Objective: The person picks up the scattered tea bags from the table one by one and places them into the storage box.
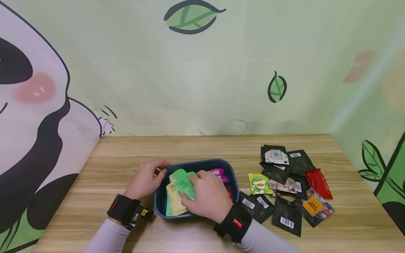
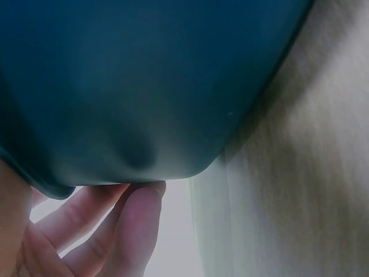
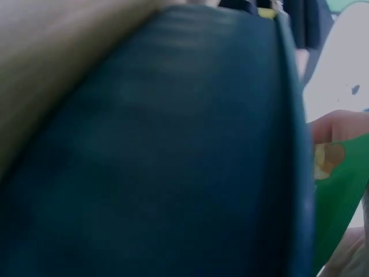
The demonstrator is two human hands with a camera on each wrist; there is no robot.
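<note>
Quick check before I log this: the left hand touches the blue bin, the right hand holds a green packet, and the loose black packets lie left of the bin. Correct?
Wrong side: the loose black packets lie right of the blue bin, as the head view shows. The left hand does touch the bin, and the right hand holds a green packet.

Green packet — slanted, above a pale-yellow packet in a rounded dark-blue bin

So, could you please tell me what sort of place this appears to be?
Perhaps a tabletop filming corner, judging by the wood-grain table, the cartoon-printed backdrop close behind it and the black wrist straps.
</note>
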